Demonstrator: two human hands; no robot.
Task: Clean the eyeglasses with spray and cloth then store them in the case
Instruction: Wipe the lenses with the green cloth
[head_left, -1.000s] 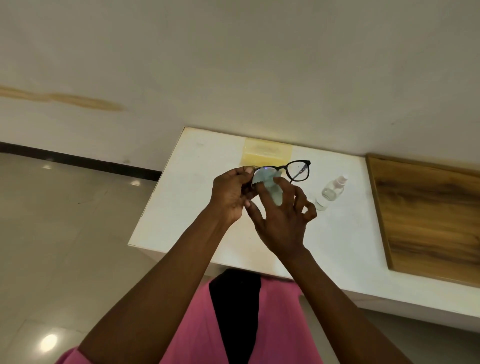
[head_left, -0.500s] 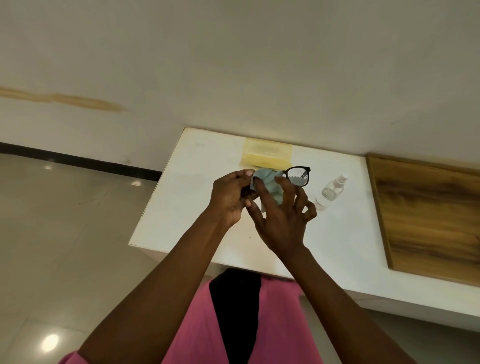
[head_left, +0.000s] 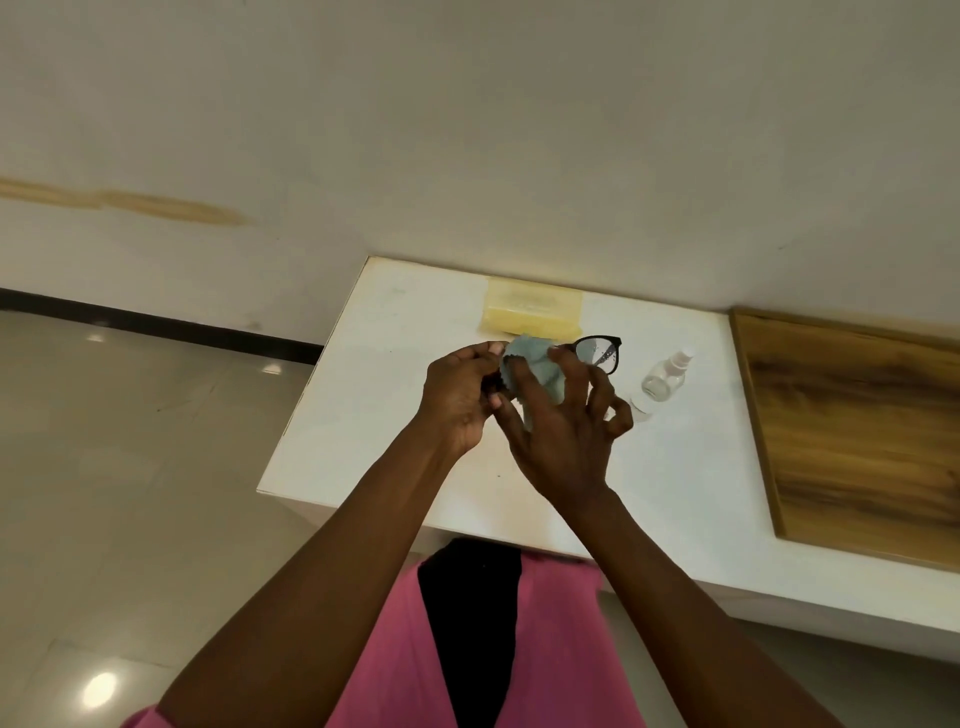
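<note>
Black-framed eyeglasses are held above the white table. My left hand grips their left side, which is hidden behind the cloth. My right hand pinches a pale blue-green cloth over the left lens, thumb and forefinger on it, other fingers spread. The right lens shows, speckled with droplets. A pale yellow case lies shut at the table's back edge by the wall. A small clear spray bottle lies on its side to the right, with its clear cap beside it.
A wooden board covers the table's right part. The wall runs right behind the table. Glossy floor tiles lie to the left, beyond the table's left edge. A pink garment shows below my arms.
The cloth has spread further over the left lens, and my right fingers have shifted on it. The glasses have tilted slightly. My left hand stays in place.
</note>
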